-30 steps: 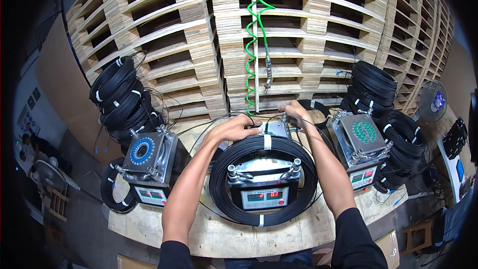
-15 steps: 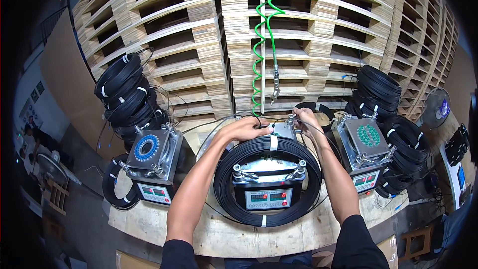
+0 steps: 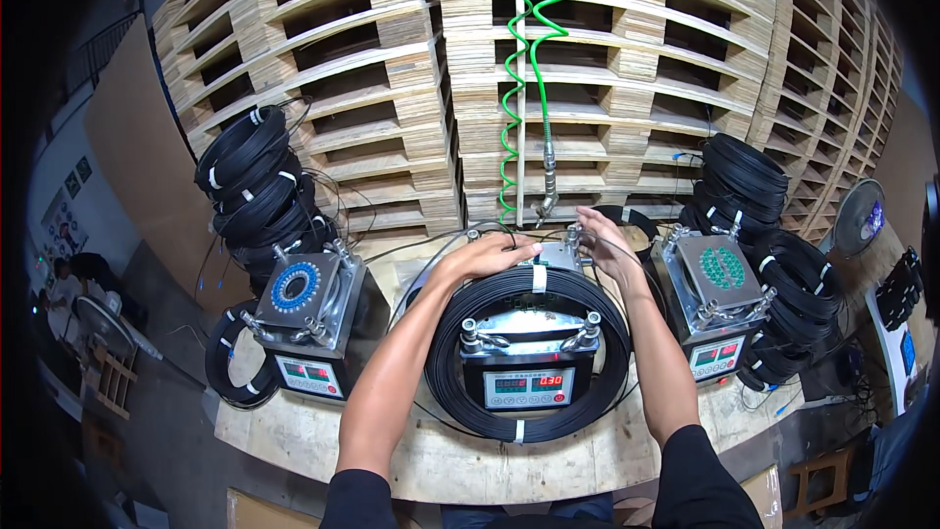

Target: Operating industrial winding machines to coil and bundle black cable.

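A large coil of black cable (image 3: 446, 382), bound with white tape, rests around the middle machine (image 3: 538, 358), a dark box with a lit display panel (image 3: 529, 389). My left hand (image 3: 490, 257) lies over the top rear of this machine, thumb and fingers closed at a small piece by the metal plate (image 3: 560, 255); what they pinch is mostly hidden. Beside the plate's right rear clamp post (image 3: 574, 238), my right hand (image 3: 609, 243) is open with its fingers apart, holding nothing visible.
Similar machines stand at left (image 3: 302, 318) and right (image 3: 713, 299), topped by rings of blue and green connectors. Stacked black cable coils (image 3: 253, 176) rise behind the left one, and more coils (image 3: 744, 176) at right. A green spiral air hose (image 3: 541, 88) hangs before wooden pallets (image 3: 392, 69).
My right hand has loosened from the clamp post and its fingers have spread. The middle display's red reading has changed. My left hand stays at the plate.
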Tool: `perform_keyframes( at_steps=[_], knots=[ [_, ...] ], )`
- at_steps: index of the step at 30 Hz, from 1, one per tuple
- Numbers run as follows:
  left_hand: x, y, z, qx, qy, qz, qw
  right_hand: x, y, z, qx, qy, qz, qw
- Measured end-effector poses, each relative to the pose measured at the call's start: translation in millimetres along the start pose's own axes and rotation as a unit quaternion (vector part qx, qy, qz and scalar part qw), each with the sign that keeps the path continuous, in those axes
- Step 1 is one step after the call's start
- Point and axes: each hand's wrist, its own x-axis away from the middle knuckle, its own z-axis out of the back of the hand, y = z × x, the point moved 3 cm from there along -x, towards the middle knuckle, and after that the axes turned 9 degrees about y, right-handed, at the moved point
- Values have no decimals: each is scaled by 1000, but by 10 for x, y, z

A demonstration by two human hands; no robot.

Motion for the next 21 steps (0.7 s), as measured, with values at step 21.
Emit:
perform_keyframes(
  at_steps=[21],
  knots=[
    [-47, -40, -31, 18, 6, 8, 1000, 10, -315, 58, 114, -110, 51, 986]
  ],
)
